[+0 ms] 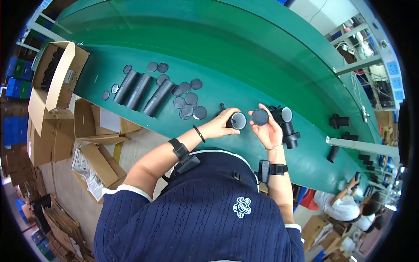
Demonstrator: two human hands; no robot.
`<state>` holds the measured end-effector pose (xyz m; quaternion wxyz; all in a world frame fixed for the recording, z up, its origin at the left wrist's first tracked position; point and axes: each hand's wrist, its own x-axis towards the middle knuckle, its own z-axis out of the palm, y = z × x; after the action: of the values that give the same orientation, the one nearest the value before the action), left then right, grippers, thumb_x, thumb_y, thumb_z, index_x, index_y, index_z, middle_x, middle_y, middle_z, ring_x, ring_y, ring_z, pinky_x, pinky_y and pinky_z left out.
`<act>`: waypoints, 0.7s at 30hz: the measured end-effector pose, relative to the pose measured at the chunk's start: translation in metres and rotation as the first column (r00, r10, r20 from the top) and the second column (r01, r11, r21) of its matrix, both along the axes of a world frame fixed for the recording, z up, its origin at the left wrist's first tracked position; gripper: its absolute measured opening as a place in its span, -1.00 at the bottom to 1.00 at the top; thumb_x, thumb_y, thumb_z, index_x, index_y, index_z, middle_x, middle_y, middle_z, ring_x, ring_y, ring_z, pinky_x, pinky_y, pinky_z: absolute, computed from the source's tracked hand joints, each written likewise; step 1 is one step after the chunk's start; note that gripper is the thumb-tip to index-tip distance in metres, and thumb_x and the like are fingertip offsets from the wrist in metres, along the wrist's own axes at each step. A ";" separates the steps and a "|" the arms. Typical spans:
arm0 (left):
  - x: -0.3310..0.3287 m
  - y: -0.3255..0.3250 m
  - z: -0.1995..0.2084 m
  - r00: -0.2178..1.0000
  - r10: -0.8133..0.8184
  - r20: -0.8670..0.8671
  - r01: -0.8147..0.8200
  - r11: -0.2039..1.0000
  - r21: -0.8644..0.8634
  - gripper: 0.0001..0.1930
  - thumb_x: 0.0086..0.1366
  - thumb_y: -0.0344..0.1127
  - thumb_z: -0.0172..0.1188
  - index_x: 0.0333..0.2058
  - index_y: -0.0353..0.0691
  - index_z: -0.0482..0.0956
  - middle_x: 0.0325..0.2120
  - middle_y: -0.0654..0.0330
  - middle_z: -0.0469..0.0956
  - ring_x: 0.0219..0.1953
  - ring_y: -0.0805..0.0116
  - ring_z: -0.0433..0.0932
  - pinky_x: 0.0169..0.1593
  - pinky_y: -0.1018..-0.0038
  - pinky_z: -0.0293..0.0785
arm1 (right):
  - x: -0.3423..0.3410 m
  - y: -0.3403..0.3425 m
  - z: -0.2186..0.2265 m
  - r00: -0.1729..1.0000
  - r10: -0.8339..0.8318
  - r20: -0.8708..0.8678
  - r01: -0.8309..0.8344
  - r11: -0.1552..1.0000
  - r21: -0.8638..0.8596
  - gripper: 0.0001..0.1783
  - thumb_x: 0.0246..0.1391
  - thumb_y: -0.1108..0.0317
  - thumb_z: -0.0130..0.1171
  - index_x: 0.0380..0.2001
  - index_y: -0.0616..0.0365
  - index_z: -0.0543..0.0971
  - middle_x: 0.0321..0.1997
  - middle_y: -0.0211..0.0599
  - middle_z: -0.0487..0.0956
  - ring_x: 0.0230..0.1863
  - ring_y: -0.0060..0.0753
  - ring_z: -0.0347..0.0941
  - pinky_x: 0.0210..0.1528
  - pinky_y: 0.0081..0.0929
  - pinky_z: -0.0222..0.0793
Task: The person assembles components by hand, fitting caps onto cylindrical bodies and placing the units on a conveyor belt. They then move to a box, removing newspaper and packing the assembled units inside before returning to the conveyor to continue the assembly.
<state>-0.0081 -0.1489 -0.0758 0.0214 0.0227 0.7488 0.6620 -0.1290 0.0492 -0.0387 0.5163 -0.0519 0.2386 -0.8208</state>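
Observation:
My left hand point(221, 123) is wrapped round a black tube point(237, 121) whose round mouth, pale inside, faces up toward me. Close on its right, my right hand point(269, 131) holds a round black cap point(260, 117) flat between thumb and fingers, apart from the tube. Just beyond that hand, more black tube fittings point(290, 134) lie on the green bench, one showing a pale open end. To the left, several loose black caps point(190, 98) are scattered beside a row of three black ribbed tubes point(139, 91).
An open cardboard box point(61, 76) of dark parts stands at the bench's left end, with more cartons point(98, 120) below. Further right along the green bench point(209, 94) sit other black tubes point(339, 121). A metal post point(364, 146) crosses there, and other people point(345, 205) work beyond.

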 end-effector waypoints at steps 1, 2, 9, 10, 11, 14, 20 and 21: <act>-0.001 0.001 -0.001 0.999 -0.024 0.044 0.022 0.999 0.045 -0.26 0.08 -0.25 0.38 0.15 -0.19 0.15 0.04 0.04 0.23 0.16 0.23 0.22 0.18 0.32 0.21 | -0.001 0.002 0.002 1.000 0.021 -0.022 -0.021 1.000 0.002 -0.35 0.18 0.14 0.07 0.25 0.12 0.15 0.13 0.21 0.32 -0.07 -0.05 0.44 -0.05 -0.35 0.47; -0.002 0.001 -0.002 0.995 -0.050 0.089 0.042 0.995 0.090 -0.26 0.08 -0.25 0.38 0.15 -0.20 0.14 0.03 0.05 0.24 0.16 0.24 0.22 0.18 0.32 0.21 | -0.002 0.006 0.001 1.000 0.019 -0.020 -0.019 1.000 -0.001 -0.35 0.18 0.14 0.07 0.25 0.12 0.15 0.13 0.21 0.32 -0.07 -0.05 0.44 -0.05 -0.35 0.47; -0.006 0.007 0.003 0.999 -0.011 0.030 0.013 0.997 -0.081 -0.26 0.06 -0.25 0.39 0.14 -0.19 0.14 0.00 0.01 0.27 0.12 0.19 0.25 0.17 0.31 0.20 | 0.012 0.013 0.019 0.883 0.114 -0.456 0.075 0.923 0.377 -0.45 0.06 0.42 0.17 0.15 0.17 0.35 0.08 -0.15 0.40 0.14 -0.27 0.35 0.27 -0.29 0.21; -0.007 0.007 0.002 0.999 -0.008 0.033 0.011 0.997 -0.082 -0.26 0.06 -0.25 0.39 0.14 -0.19 0.14 0.00 0.01 0.27 0.12 0.19 0.25 0.17 0.31 0.20 | 0.015 0.012 0.020 0.884 0.116 -0.453 0.071 0.924 0.377 -0.45 0.06 0.42 0.17 0.15 0.17 0.35 0.08 -0.15 0.40 0.14 -0.27 0.35 0.27 -0.29 0.21; -0.007 0.007 0.000 0.999 -0.021 0.030 0.023 0.997 -0.080 -0.26 0.06 -0.25 0.39 0.14 -0.19 0.14 0.00 0.00 0.27 0.12 0.17 0.25 0.17 0.30 0.20 | 0.020 0.004 0.031 0.688 0.195 -0.699 0.180 0.887 0.425 -0.46 0.01 0.45 0.20 0.12 0.19 0.39 0.07 -0.17 0.42 0.12 -0.27 0.36 0.24 -0.34 0.23; -0.009 0.006 0.001 0.998 -0.048 0.034 0.051 0.995 -0.088 -0.24 0.05 -0.20 0.39 0.14 -0.19 0.14 0.00 -0.02 0.27 0.12 0.11 0.26 0.18 0.26 0.21 | 0.022 -0.006 0.040 0.113 0.392 -0.913 0.384 0.830 0.404 -0.38 -0.19 0.57 0.30 0.06 0.19 0.44 0.05 -0.20 0.46 0.12 -0.25 0.36 0.23 -0.37 0.23; -0.014 0.005 0.004 0.993 -0.107 -0.042 0.096 0.975 -0.200 -0.09 -0.05 0.03 0.44 0.17 -0.23 0.14 0.08 -0.07 0.23 0.16 -0.01 0.20 0.24 0.20 0.14 | 0.023 -0.018 0.036 -0.003 0.412 -0.911 0.436 0.821 0.369 -0.40 -0.30 0.56 0.33 -0.03 0.15 0.51 0.04 -0.16 0.50 0.10 -0.13 0.39 0.15 -0.32 0.30; -0.015 0.005 0.005 0.993 -0.111 -0.042 0.101 0.975 -0.196 -0.12 -0.02 0.10 0.39 0.14 -0.27 0.17 0.07 -0.07 0.25 0.15 -0.02 0.21 0.23 0.17 0.13 | 0.022 -0.018 0.036 -0.005 0.414 -0.910 0.429 0.823 0.372 -0.40 -0.30 0.56 0.33 -0.03 0.15 0.51 0.04 -0.16 0.50 0.10 -0.13 0.39 0.15 -0.32 0.30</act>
<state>-0.0232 -0.1439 -0.0704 0.0389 0.0779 0.8077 0.5831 -0.1073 0.0315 -0.0026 0.1719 -0.4603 0.7630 -0.4201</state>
